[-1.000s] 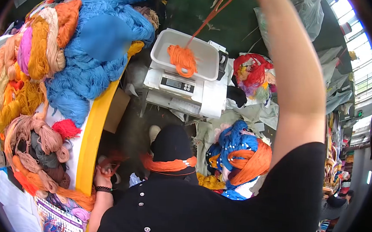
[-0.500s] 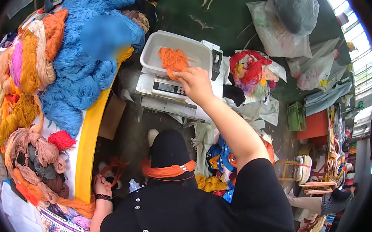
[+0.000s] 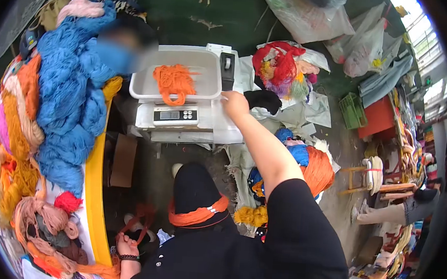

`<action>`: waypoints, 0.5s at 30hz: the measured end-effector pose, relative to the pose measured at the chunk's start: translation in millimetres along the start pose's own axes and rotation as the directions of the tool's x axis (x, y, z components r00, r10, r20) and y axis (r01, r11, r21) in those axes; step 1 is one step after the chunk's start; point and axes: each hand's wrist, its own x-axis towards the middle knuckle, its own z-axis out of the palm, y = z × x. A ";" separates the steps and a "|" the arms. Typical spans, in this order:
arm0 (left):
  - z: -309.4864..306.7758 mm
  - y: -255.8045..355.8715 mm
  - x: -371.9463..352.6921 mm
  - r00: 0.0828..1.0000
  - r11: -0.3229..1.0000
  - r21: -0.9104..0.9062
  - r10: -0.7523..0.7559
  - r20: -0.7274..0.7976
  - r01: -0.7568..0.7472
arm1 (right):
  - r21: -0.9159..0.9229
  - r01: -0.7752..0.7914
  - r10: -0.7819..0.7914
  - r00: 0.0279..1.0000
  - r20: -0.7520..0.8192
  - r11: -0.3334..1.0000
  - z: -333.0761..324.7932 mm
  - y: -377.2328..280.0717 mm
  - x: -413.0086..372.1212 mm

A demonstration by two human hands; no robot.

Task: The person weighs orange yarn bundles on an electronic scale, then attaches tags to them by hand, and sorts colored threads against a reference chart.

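A loose skein of orange yarn (image 3: 174, 83) lies in a pale plastic tray (image 3: 138, 84) on a digital scale (image 3: 176, 115), one loop hanging over the near rim. My right hand (image 3: 234, 105) is at the tray's right front corner, apart from the yarn, with nothing seen in its fingers. Low at the left, my left hand (image 3: 127, 244) is closed around strands of red-orange yarn (image 3: 140, 217), which hang partly in shadow. Another orange skein (image 3: 197, 213) rests across my lap on dark cloth.
Blue yarn (image 3: 68, 102) is heaped on the yellow-edged table (image 3: 94, 208) at left, with mixed skeins nearer me. Bundled yarn (image 3: 317, 169) and a red pile (image 3: 280, 63) lie right of the scale. Plastic bags (image 3: 310, 16), a green crate (image 3: 352, 109) and a person's legs (image 3: 384, 215) are farther right.
My right hand has let go of the orange yarn and moved right to the tray's corner. The view has shifted, and my left hand still holds its strands.
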 end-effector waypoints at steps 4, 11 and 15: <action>-2.2 4.1 -10.9 1.000 1.000 0.028 0.005 -0.022 -0.005 | -0.113 -0.034 0.042 0.997 0.069 0.993 0.5 -21.5 12.2; -8.4 9.1 -18.8 0.991 0.997 -0.029 -0.071 -0.113 0.069 | -0.208 -0.108 0.148 0.972 0.183 0.972 9.0 -13.1 26.0; -0.8 12.3 -24.9 0.989 0.997 -0.050 -0.069 -0.128 0.064 | -0.223 -0.036 0.073 0.985 0.158 0.974 10.2 -7.8 27.6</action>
